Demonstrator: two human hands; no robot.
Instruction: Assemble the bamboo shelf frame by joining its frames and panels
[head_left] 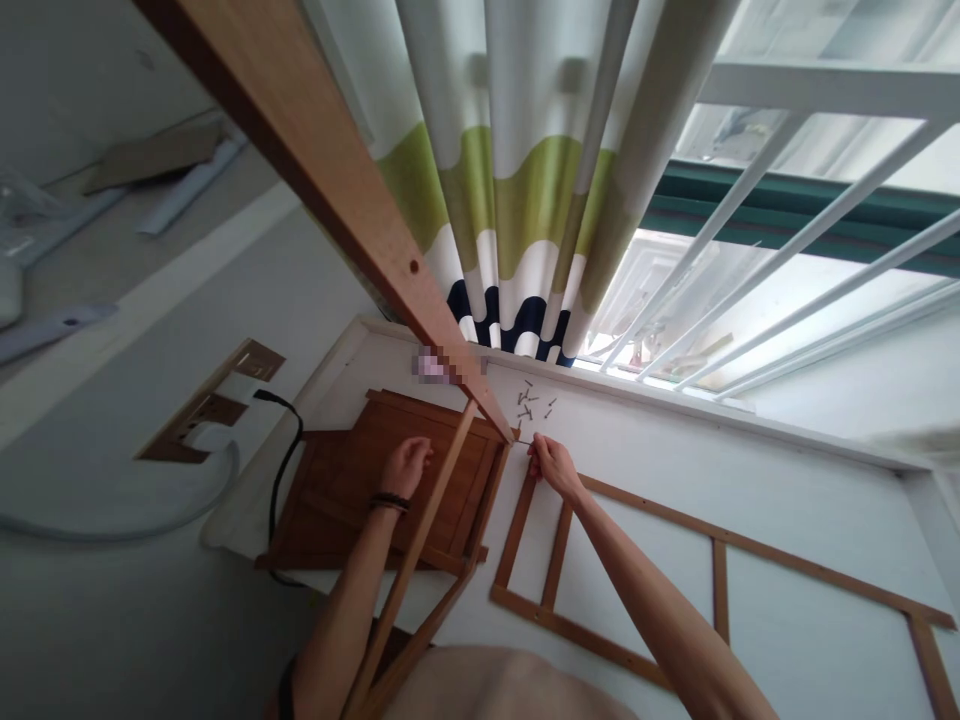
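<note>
My right hand [553, 466] pinches a thin metal rod [523, 442], perhaps a hex key or screw. The rod points left at the lower end of a long wooden post [367, 200], which slants down from the upper left. A thinner wooden rail [424, 510] joins the post near that end. Left of this rail, my left hand [407, 467] hovers over or rests on brown wooden panels [337, 500]. Its fingers are curled together, and whatever they hold is hidden. Several loose screws [525, 412] lie on the white surface just beyond my right hand.
A ladder-like wooden frame [720, 590] lies flat on the white surface [637, 580] at right. Patterned curtains [525, 190] and a barred window [780, 220] stand behind. At left are a wall socket panel [214, 405] with a black cord [277, 480] and a cluttered shelf [202, 255].
</note>
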